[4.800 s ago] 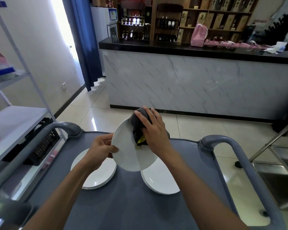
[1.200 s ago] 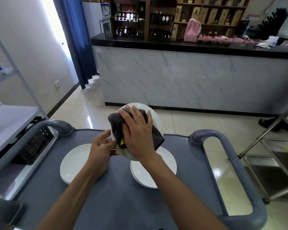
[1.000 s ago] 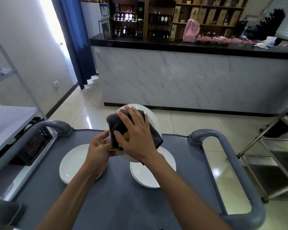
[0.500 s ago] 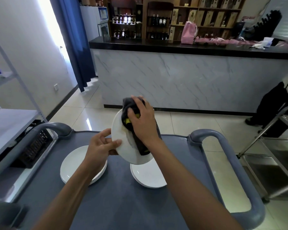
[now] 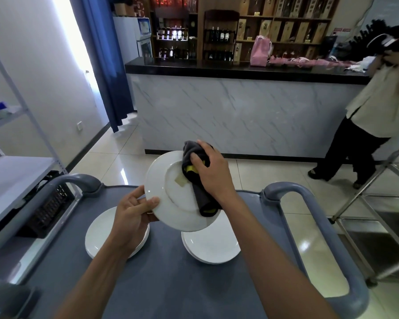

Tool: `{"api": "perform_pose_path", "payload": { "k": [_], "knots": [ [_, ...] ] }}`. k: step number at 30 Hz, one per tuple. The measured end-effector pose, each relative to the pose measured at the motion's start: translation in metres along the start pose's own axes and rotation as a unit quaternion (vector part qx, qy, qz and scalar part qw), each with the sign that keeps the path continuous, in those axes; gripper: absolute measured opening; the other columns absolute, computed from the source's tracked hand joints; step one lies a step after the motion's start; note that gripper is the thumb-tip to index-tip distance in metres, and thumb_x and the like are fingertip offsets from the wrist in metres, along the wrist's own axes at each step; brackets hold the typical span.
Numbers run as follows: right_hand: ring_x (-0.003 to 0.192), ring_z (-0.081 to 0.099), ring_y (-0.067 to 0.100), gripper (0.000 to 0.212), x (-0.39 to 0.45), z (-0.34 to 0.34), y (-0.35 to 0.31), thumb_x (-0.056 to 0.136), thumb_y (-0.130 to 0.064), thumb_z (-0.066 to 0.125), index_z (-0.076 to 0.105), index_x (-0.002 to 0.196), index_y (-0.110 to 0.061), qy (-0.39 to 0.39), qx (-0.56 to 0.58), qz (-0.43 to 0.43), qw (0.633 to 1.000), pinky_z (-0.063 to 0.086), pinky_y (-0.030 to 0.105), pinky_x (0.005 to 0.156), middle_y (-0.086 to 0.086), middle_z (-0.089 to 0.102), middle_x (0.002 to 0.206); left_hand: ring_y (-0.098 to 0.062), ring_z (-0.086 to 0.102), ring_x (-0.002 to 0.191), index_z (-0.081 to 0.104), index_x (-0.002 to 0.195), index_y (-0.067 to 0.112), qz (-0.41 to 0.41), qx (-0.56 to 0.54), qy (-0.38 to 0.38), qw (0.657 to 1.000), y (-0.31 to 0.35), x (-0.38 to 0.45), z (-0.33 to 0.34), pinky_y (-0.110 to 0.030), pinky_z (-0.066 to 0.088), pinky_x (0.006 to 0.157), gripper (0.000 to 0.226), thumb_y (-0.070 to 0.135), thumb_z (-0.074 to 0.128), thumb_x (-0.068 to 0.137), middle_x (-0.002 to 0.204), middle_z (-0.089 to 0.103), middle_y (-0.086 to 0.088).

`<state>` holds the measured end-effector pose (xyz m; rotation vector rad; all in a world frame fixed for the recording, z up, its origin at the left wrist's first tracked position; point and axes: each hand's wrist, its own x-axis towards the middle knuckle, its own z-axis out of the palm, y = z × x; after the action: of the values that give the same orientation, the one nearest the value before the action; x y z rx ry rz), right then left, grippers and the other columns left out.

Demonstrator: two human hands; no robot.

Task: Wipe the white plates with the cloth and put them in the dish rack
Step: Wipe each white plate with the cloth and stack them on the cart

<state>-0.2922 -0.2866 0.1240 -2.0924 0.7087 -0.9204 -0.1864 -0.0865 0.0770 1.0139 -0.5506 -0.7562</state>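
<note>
grey cart top [image 5: 171, 284] bears two plate stacks [image 5: 106, 236], apart. above them, left hand [image 5: 131, 215] pinches the tilted plate [image 5: 171, 203] at its rim; right hand [image 5: 211, 174] grips the dark cloth [image 5: 195, 168] against its underside. marble counter [image 5: 240, 116] beyond.

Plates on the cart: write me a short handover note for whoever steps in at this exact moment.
Left hand: grips the rim of the raised plate, underside toward the camera.
Right hand: presses the dark cloth against that plate, fingers curled over it.
Two more lots of white plates lie on the grey cart: left plates, right plates.
Done: wiping of the raised plate is under way.
Left: finish it, wipe the others, rack them all. No dish rack is clearly in view.
</note>
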Motion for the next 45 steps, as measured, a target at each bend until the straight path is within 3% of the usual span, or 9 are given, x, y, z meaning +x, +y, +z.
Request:
{"api": "perform_pose_path", "payload": {
  "k": [6, 12, 19, 23, 26, 32, 35, 39, 45],
  "knots": [
    [0.125, 0.052, 0.008, 0.048, -0.016, -0.004, 0.008, 0.096, -0.041, 0.062, 0.053, 0.142, -0.032, 0.012, 0.082, 0.057, 0.995, 0.042, 0.03, 0.11, -0.008, 0.057, 0.139, -0.028, 0.072, 0.085, 0.067, 0.122, 0.003, -0.003, -0.04, 0.04, 0.998, 0.001, -0.002, -0.007, -0.04, 0.06, 0.065, 0.04, 0.003, 0.063, 0.082, 0.105, 0.074, -0.017],
    [0.125, 0.05, 0.01, 0.052, -0.036, 0.008, 0.003, 0.095, -0.039, 0.063, 0.05, 0.144, -0.03, 0.038, 0.101, 0.061, 0.992, 0.042, 0.034, 0.11, -0.008, 0.055, 0.136, -0.024, 0.071, 0.09, 0.067, 0.12, 0.008, 0.013, -0.07, 0.083, 0.994, 0.002, 0.001, 0.0, -0.038, 0.06, 0.07, 0.04, 0.006, 0.064, 0.08, 0.11, 0.074, -0.012],
    [0.139, 0.032, 0.015, 0.063, -0.064, 0.038, -0.01, 0.092, -0.047, 0.062, 0.04, 0.149, -0.032, 0.057, 0.068, 0.026, 0.996, 0.032, 0.036, 0.117, -0.001, 0.04, 0.15, -0.032, 0.072, 0.099, 0.061, 0.129, 0.004, 0.017, -0.101, 0.123, 0.987, 0.0, 0.005, 0.012, -0.044, 0.06, 0.079, 0.041, 0.001, 0.06, 0.088, 0.116, 0.072, -0.016],
    [0.143, 0.025, 0.019, 0.067, -0.081, 0.054, -0.018, 0.091, -0.058, 0.057, 0.035, 0.15, -0.034, 0.058, -0.02, -0.054, 0.997, 0.029, 0.054, 0.117, -0.001, 0.033, 0.155, -0.033, 0.071, 0.097, 0.061, 0.129, 0.005, 0.016, -0.094, 0.141, 0.985, 0.0, 0.005, 0.018, -0.041, 0.061, 0.077, 0.038, 0.0, 0.056, 0.092, 0.116, 0.071, -0.02],
    [0.147, 0.019, 0.016, 0.072, -0.091, 0.057, -0.013, 0.09, -0.062, 0.056, 0.026, 0.152, -0.04, 0.03, -0.033, -0.077, 0.996, 0.023, 0.056, 0.119, -0.005, 0.026, 0.159, -0.031, 0.071, 0.095, 0.06, 0.132, 0.006, 0.012, -0.075, 0.15, 0.986, 0.001, 0.004, 0.017, -0.037, 0.06, 0.071, 0.038, 0.001, 0.055, 0.094, 0.116, 0.071, -0.019],
    [0.15, 0.019, 0.016, 0.073, -0.097, 0.044, 0.008, 0.089, -0.049, 0.061, 0.029, 0.153, -0.038, -0.035, 0.024, -0.063, 0.997, 0.027, 0.051, 0.119, -0.012, 0.022, 0.16, -0.032, 0.072, 0.096, 0.059, 0.133, 0.005, 0.001, -0.079, 0.164, 0.983, -0.005, 0.001, 0.016, -0.036, 0.06, 0.07, 0.04, 0.0, 0.056, 0.093, 0.119, 0.071, -0.018],
    [0.148, 0.024, 0.013, 0.066, -0.099, 0.04, 0.014, 0.089, -0.038, 0.061, 0.036, 0.15, -0.036, -0.012, 0.045, -0.063, 0.997, 0.028, 0.046, 0.121, -0.017, 0.026, 0.157, -0.034, 0.072, 0.098, 0.06, 0.132, 0.005, -0.006, -0.083, 0.147, 0.986, -0.009, 0.001, 0.017, -0.039, 0.061, 0.073, 0.04, -0.001, 0.056, 0.093, 0.118, 0.071, -0.018],
    [0.142, 0.034, 0.006, 0.062, -0.099, 0.034, 0.02, 0.086, -0.027, 0.06, 0.042, 0.144, -0.042, 0.062, 0.122, 0.012, 0.991, 0.03, 0.017, 0.115, -0.017, 0.034, 0.152, -0.032, 0.072, 0.094, 0.062, 0.128, 0.005, -0.021, -0.092, 0.133, 0.987, -0.012, 0.005, 0.019, -0.041, 0.061, 0.074, 0.037, -0.001, 0.057, 0.091, 0.116, 0.072, -0.017],
    [0.132, 0.042, -0.004, 0.058, -0.085, 0.014, 0.035, 0.085, -0.021, 0.062, 0.05, 0.14, -0.036, 0.11, 0.152, 0.065, 0.98, 0.028, 0.003, 0.103, -0.014, 0.048, 0.145, -0.027, 0.072, 0.09, 0.069, 0.12, 0.011, -0.036, -0.071, 0.092, 0.993, -0.014, 0.01, 0.021, -0.04, 0.06, 0.072, 0.04, 0.008, 0.066, 0.079, 0.11, 0.074, -0.012]
  ]
}}
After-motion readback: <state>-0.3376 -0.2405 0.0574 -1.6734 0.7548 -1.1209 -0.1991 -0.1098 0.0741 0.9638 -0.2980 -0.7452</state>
